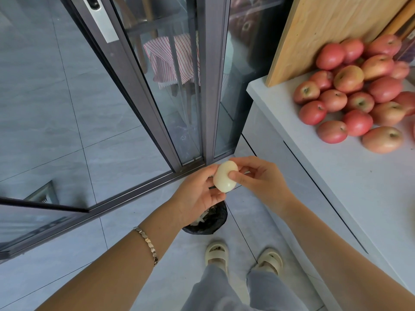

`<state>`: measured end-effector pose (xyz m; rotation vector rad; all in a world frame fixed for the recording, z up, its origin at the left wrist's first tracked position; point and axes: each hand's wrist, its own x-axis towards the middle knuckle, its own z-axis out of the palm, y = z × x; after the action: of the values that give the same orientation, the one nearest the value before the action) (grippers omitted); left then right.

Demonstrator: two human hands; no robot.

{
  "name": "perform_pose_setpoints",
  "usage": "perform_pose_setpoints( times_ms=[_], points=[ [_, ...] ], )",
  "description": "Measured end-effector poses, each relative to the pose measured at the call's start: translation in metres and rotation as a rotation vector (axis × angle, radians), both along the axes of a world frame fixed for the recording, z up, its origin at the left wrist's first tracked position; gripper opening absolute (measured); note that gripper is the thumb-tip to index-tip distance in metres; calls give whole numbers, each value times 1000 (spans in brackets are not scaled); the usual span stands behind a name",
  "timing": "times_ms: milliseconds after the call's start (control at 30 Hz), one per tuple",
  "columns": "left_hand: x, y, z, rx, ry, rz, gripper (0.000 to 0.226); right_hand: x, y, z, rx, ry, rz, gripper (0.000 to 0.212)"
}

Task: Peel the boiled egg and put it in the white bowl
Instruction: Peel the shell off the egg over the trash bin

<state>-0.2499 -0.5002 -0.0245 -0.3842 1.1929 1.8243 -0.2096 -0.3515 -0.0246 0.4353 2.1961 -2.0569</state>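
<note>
A smooth, pale boiled egg [224,176] with no shell showing on its visible side is held in front of me, above the floor. My left hand [198,194] cups it from below and from the left. My right hand [258,178] touches its right side, thumb pressed on the egg's surface. Both hands hover over a bin lined with a black bag [208,218], where whitish scraps lie. No white bowl is in view.
A white counter [336,158] runs along the right, carrying a pile of red apples [357,93] and a leaning wooden board [325,32]. Dark-framed glass sliding doors [179,86] stand ahead. My feet in cream sandals [242,257] rest on grey floor tiles.
</note>
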Motion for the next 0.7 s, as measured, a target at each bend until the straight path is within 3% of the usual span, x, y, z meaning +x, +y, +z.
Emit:
perform_pose_setpoints(
  times_ms=[167, 367, 500, 567, 700],
  points=[
    [2, -4, 1, 17, 67, -71, 27, -2, -2, 0, 79, 73, -93, 20],
    [4, -1, 1, 68, -21, -56, 28, -7, 0, -1, 200, -48, -89, 27],
    [-1, -3, -3, 119, -104, 12, 31, -4, 7, 6, 106, 7, -169, 18],
    [-2, -3, -5, 140, -130, 34, 34, -2, 7, 7, 104, 82, -100, 16],
    [-2, -3, -9, 113, -107, 27, 34, -1, 0, 1, 247, 130, 100, 42]
  ],
)
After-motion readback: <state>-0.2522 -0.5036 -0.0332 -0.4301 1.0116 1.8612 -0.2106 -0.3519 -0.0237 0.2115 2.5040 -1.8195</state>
